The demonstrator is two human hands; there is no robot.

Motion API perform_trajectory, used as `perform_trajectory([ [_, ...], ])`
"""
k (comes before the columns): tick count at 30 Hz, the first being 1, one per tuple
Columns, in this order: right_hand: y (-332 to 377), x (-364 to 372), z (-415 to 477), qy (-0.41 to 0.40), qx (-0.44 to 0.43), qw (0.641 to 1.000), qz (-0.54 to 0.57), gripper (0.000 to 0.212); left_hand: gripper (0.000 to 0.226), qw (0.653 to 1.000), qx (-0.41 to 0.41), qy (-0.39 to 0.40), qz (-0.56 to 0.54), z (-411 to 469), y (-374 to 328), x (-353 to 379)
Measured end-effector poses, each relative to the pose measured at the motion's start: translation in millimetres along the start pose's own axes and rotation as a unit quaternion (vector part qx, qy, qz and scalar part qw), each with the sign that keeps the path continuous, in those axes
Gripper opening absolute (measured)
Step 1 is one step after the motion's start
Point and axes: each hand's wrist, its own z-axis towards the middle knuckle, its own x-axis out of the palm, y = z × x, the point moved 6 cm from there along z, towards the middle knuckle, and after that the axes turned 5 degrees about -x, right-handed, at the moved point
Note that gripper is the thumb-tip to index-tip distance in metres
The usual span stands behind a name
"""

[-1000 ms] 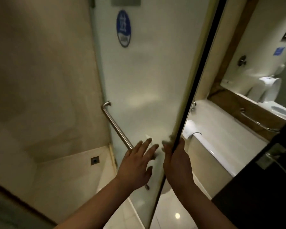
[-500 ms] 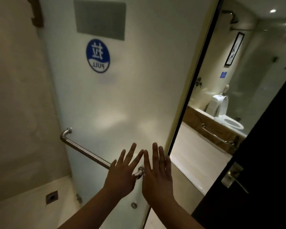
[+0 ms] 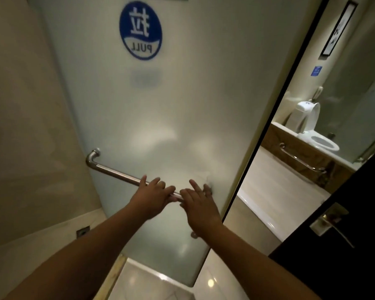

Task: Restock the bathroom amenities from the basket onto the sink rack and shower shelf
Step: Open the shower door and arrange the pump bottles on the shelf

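Resting across a steel handle bar (image 3: 117,173): left hand (image 3: 153,197), fingers splayed and uncurled, blurred. Right hand (image 3: 200,205) just beside it, fingers straight, flat against the frosted glass door (image 3: 182,94) at the bar's lower end; neither holds anything. Door bears a round blue PULL sticker (image 3: 140,30) high up. Left of door: beige wall, floor drain (image 3: 82,231). Right, past the door's edge: toilet (image 3: 318,139) with lid raised, grab rail (image 3: 299,159), framed picture (image 3: 338,29), dark door with lever handle (image 3: 333,224). Basket, sink rack, shower shelf: whereabouts cannot be told from this view.
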Motion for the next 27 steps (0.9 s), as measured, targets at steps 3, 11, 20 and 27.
perform_trajectory([
  [3, -16.0, 2.0, 12.3, 0.011, 0.010, 1.000, 0.022, 0.044, 0.032, 0.999, 0.013, 0.045, 0.011, 20.1, -1.1, 2.1],
  [11, -46.1, 11.4, 35.2, 0.014, 0.023, 1.000, -0.009, 0.046, 0.041, 0.992, 0.046, 0.119, 0.014, 56.7, -0.4, -13.4],
  [20, -55.6, 16.0, 41.6, -0.042, 0.087, 0.995, 0.005, 0.059, 0.032, 1.000, -0.031, 0.002, -0.004, 64.5, 13.1, 6.0],
  [27, -66.5, 21.4, 46.8, -0.024, 0.094, 0.995, 0.021, 0.062, 0.034, 0.998, -0.049, -0.021, -0.018, 73.9, 10.4, 9.8],
])
